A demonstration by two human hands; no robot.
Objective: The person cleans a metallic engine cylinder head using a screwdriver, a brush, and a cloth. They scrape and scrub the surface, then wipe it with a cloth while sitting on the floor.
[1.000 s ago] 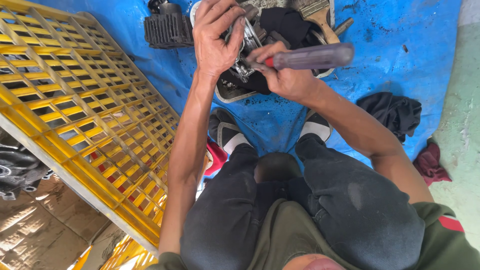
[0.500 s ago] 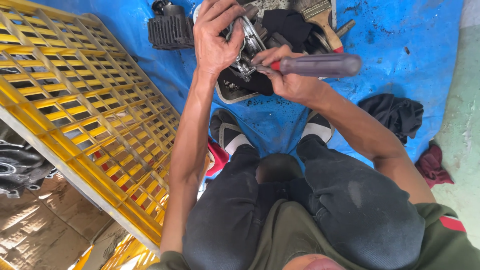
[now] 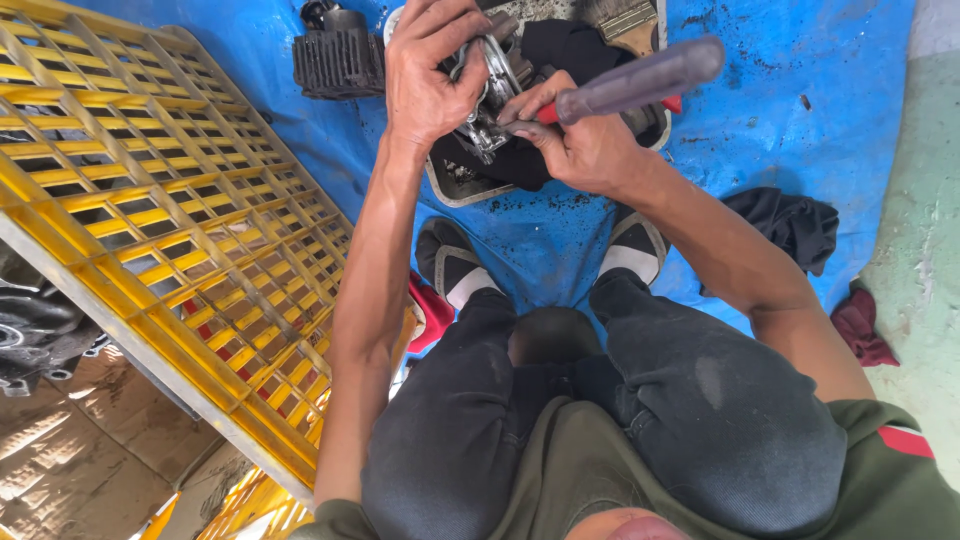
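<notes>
- The left hand [image 3: 428, 75] is clamped over the top of a metal engine part [image 3: 487, 95], fingers curled down around its upper edge, steadying it.
- The right hand [image 3: 580, 150] is closed around the shaft end of a screwdriver [image 3: 625, 85], pinching it just below the red collar; the tip meets the part at the hand's 9 o'clock.
- The screwdriver's long axis runs from the part toward 2 o'clock, the dark translucent handle standing free above the knuckles.
- Both hands touch the part; the left covers it, the right works from its 3 o'clock side.
- The part is bright, greasy grey metal with curved ribs, sitting on a black rag in a shallow tray [image 3: 455, 190] on a blue tarp [image 3: 790, 110].
- A black finned cylinder [image 3: 338, 60] lies at the left hand's 9 o'clock; a yellow crate [image 3: 150, 200] lies well apart at 8 o'clock.
</notes>
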